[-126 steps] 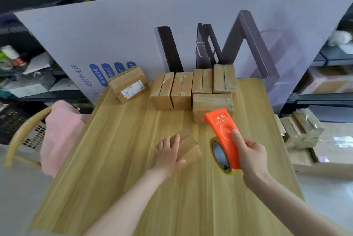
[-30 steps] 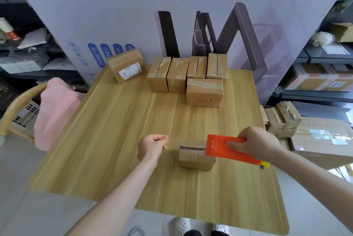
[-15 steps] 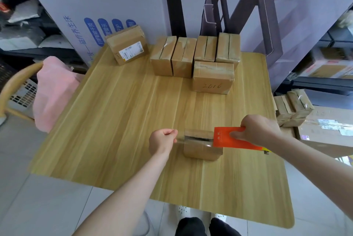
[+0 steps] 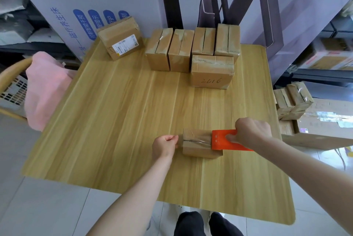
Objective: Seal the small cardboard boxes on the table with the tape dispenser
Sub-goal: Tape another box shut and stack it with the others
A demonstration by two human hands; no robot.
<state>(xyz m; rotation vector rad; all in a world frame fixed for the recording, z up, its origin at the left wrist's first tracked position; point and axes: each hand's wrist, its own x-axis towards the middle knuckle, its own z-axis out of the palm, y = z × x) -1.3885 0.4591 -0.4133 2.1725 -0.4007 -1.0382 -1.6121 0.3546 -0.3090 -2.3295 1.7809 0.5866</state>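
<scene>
Left hand (image 4: 164,146) pinches the tape end at the cardboard box's (image 4: 197,148) nine o'clock, anchoring it; right hand (image 4: 252,132) grips the orange tape dispenser (image 4: 221,142) at three.

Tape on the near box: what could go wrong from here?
1. The left hand pinches the tape beside the small box, not stuck down; it may wrinkle or drift off the seam.
2. No hand visibly pins the box, so the right hand pulling the tape dispenser could drag it.

stockroom | shelves (image 4: 322,76) of parcels (image 4: 330,59) | taped cartons (image 4: 212,71) on table (image 4: 114,121)
</scene>
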